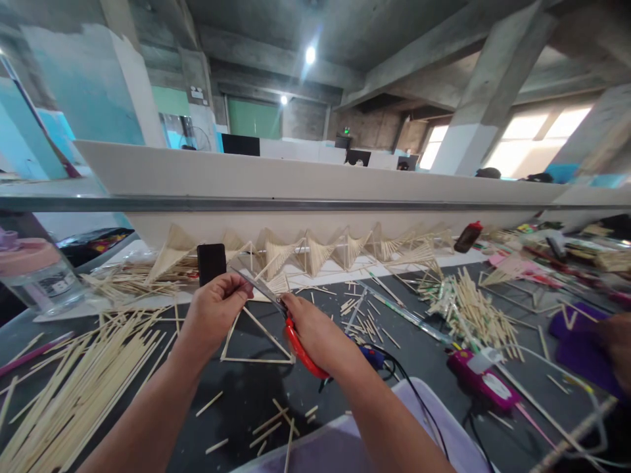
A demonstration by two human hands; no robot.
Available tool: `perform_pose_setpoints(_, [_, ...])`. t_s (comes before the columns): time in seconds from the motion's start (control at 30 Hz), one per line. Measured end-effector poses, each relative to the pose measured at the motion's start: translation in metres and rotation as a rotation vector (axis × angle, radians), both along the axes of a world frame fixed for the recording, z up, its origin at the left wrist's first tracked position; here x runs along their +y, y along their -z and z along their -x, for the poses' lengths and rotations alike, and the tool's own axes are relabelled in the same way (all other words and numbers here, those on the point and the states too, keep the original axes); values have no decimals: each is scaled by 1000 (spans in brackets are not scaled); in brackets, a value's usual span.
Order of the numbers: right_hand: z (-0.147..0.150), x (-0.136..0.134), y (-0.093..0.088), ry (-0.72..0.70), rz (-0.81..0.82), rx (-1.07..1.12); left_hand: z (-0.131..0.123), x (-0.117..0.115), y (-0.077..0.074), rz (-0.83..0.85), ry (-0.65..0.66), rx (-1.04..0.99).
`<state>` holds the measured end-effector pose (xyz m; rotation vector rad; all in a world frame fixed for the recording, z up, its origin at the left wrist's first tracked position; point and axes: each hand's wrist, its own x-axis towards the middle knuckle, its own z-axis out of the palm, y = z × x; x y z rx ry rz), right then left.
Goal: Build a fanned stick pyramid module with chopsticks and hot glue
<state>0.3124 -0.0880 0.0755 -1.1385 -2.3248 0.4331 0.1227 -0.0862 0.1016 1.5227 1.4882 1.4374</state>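
Observation:
My right hand is closed round red-handled scissors, whose blades point up and to the left. At the blade tips, my left hand is pinched, thumb against fingers. Whatever it may hold is too small to make out. Below both hands lies a triangle frame of thin wooden sticks on the dark tabletop. Behind them a row of twisted stick structures leans along the white partition. A black phone stands just beyond my left hand.
Long sticks are heaped at left, near a pink-lidded bottle. Cut pieces are scattered mid-table. Rightward lie a stick pile, a magenta power strip with cables, and a dark red bottle. Another person's hand shows at the right edge.

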Motion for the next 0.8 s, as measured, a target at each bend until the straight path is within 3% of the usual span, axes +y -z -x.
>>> perform_pose_setpoints(0.2, [1, -2, -1, 46, -40, -70, -3, -2, -1, 2, -9, 109])
perform_pose_setpoints(0.8, [4, 3, 0, 80, -90, -101, 5, -4, 3, -25, -8, 183])
